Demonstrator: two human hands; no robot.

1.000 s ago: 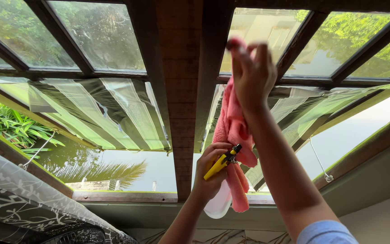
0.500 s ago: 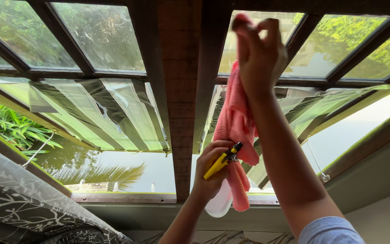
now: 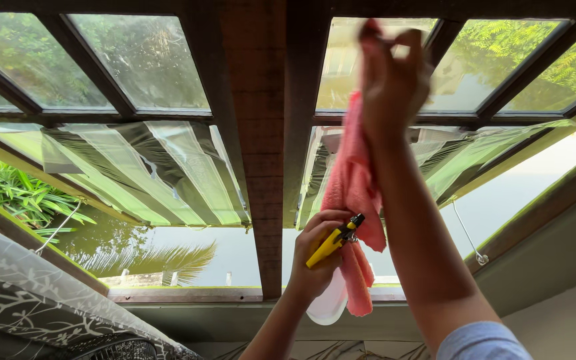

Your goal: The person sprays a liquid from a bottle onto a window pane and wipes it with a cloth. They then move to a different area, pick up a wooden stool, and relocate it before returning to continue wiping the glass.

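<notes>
My right hand (image 3: 393,77) is raised against an upper glass pane (image 3: 368,63) of the wooden window and grips the top of a pink cloth (image 3: 355,180). The cloth hangs down along my forearm. Lower, my left hand (image 3: 316,257) holds a spray bottle with a yellow trigger and black nozzle (image 3: 333,241); its white body (image 3: 328,307) shows below the hand. The cloth's lower end drapes beside that bottle.
A broad wooden post (image 3: 261,133) divides the window. Open lower sashes (image 3: 148,173) tilt outward on metal stay hooks (image 3: 467,233). Water and green plants lie outside. A grey patterned curtain (image 3: 28,287) hangs at the lower left.
My right hand has slid the cloth's top upward and to the right across the upper pane. The left hand with the spray bottle has stayed nearly still.
</notes>
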